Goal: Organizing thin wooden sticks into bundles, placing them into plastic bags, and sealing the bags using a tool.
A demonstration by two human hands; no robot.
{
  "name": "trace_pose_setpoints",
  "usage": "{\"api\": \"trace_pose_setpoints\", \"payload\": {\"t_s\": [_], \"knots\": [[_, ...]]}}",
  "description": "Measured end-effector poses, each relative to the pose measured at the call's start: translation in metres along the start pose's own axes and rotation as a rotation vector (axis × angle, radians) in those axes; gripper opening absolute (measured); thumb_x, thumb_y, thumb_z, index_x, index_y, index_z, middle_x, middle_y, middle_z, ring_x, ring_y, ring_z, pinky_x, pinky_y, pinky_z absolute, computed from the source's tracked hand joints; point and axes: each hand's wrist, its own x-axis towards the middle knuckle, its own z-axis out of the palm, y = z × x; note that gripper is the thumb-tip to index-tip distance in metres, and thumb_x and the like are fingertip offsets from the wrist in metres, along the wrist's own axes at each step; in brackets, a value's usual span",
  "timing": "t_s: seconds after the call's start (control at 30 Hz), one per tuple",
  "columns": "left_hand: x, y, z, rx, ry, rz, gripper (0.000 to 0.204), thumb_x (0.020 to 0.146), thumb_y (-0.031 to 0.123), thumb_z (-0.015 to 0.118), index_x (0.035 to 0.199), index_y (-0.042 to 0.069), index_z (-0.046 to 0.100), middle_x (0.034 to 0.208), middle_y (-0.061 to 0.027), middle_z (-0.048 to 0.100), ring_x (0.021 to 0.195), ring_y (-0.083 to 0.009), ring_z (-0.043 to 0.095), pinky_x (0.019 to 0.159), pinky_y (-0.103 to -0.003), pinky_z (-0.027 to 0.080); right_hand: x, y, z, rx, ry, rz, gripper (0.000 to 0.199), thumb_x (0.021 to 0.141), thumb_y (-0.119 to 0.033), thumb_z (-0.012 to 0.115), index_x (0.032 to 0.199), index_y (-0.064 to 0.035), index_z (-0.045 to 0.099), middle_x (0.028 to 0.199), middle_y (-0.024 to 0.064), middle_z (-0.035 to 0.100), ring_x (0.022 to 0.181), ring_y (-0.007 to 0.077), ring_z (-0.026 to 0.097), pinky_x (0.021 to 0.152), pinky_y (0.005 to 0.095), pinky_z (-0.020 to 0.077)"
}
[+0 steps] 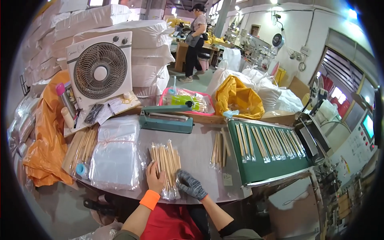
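Sticks, pale and clear-wrapped, lie bundled near the front edge of the grey table, between the two hands; at the table's right, a green belt bears a spaced row of wrapped sticks; a white fan stands at the back left; a stack of clear bags, tied with string, lies left of the bundle; behind the bundle sits a green sealer; the gloved right hand has its fingers bent at the bundle's lower right; the bare left hand lays slightly parted fingers along its left side; whether either grips, I cannot tell; an orange wristband circles the left wrist.
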Motion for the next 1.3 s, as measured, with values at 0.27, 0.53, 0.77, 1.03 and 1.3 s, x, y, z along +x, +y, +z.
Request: {"api": "trace_pose_setpoints", "payload": {"t_s": [0.27, 0.53, 0.77, 1.03, 1.3], "knots": [[0.001, 0.003, 0.000, 0.039, -0.026, 0.026, 0.047, 0.077, 0.019, 0.062, 0.121, 0.004, 0.051, 0.123, -0.0169, 0.045, 0.115, -0.0338, 0.041, 0.099, -0.041, 0.032, 0.009, -0.018, 0.033, -0.480, 0.377, -0.058, 0.046, 0.080, -0.032, 0.060, 0.116, -0.0036, 0.054, 0.122, 0.0200, 0.052, 0.111, 0.0340, 0.050, 0.095, 0.0409, 0.0399], [0.001, 0.000, -0.002, 0.015, -0.007, 0.020, 0.043, 0.077, 0.018, 0.061, 0.117, 0.004, 0.054, 0.120, -0.0167, 0.047, 0.112, -0.0336, 0.044, 0.097, -0.040, 0.034, 0.007, -0.017, 0.032, -0.426, 0.458, -0.111, 0.035, 0.078, -0.018, 0.062, 0.111, -0.0068, 0.059, 0.116, 0.0162, 0.057, 0.105, 0.0311, 0.055, 0.090, 0.0389, 0.0443], [0.002, 0.002, -0.001, 0.004, 0.006, 0.031, 0.041, 0.078, 0.021, 0.062, 0.115, 0.004, 0.056, 0.118, -0.0162, 0.048, 0.111, -0.0329, 0.045, 0.096, -0.039, 0.035, 0.005, -0.011, 0.032, -0.422, 0.470, -0.107, 0.034, 0.078, -0.019, 0.063, 0.111, -0.0103, 0.060, 0.117, 0.0127, 0.057, 0.106, 0.0285, 0.055, 0.091, 0.0370, 0.0445], [0.001, 0.003, -0.003, 0.014, 0.003, 0.030, 0.041, 0.078, 0.021, 0.062, 0.114, 0.005, 0.056, 0.117, -0.0160, 0.049, 0.110, -0.0327, 0.046, 0.095, -0.039, 0.036, 0.002, -0.012, 0.034, -0.408, 0.481, -0.113, 0.034, 0.077, -0.017, 0.064, 0.110, -0.0097, 0.060, 0.116, 0.0135, 0.057, 0.105, 0.0293, 0.055, 0.091, 0.0378, 0.0443], [0.000, 0.013, 0.005, 0.072, -0.080, 0.092, 0.054, 0.079, 0.024, 0.062, 0.127, 0.005, 0.045, 0.129, -0.0210, 0.038, 0.121, -0.0361, 0.036, 0.102, -0.040, 0.029, 0.010, -0.010, 0.038, -0.474, 0.532, -0.108, 0.031, 0.078, -0.014, 0.058, 0.108, -0.0077, 0.058, 0.115, 0.0148, 0.057, 0.103, 0.0307, 0.056, 0.088, 0.0398, 0.0452]]}}
